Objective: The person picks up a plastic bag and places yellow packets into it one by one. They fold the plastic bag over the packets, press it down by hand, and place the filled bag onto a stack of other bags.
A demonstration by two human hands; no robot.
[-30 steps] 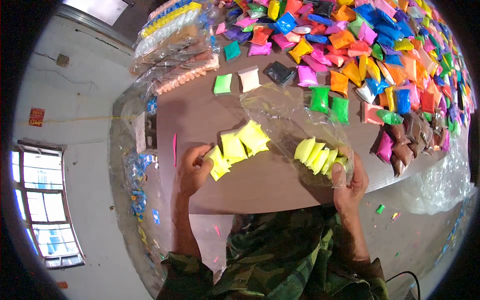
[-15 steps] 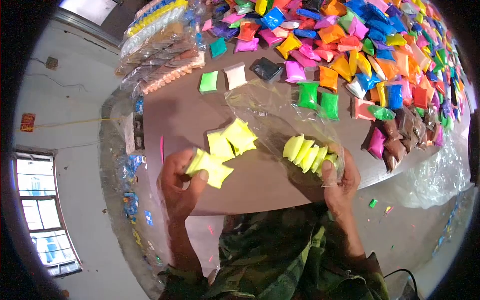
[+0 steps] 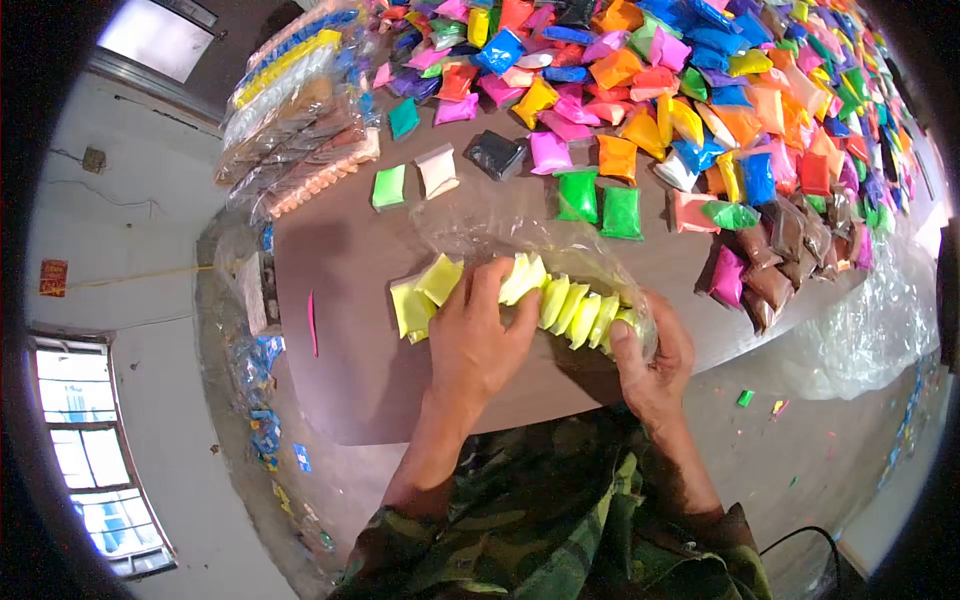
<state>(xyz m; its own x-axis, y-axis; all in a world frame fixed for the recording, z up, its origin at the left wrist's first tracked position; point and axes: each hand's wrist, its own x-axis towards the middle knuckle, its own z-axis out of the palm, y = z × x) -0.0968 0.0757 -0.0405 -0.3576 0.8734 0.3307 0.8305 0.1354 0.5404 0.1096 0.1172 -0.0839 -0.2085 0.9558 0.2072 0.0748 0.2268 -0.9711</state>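
Observation:
My left hand (image 3: 478,335) is closed on small yellow packets (image 3: 522,276), held at the near end of a row of similar yellow packets (image 3: 582,314). That row lies inside a long clear plastic bag (image 3: 590,243). My right hand (image 3: 655,362) grips the bag's right end, thumb over the last packet and fingers behind, partly hidden by the film. Just left of my left hand, loose yellow packets (image 3: 410,308) rest on the brown table (image 3: 370,395).
A big heap of colourful packets (image 3: 690,80) covers the table's far right. Filled clear bags (image 3: 300,130) are stacked far left. Green packets (image 3: 622,212), a black packet (image 3: 496,155) and brown packets (image 3: 770,280) lie nearer. Clear plastic sheeting (image 3: 850,330) hangs over the right edge.
My left hand has moved right with its yellow packets, from beside the loose ones to the row in the bag. My right hand still holds the bag. The view has shifted slightly.

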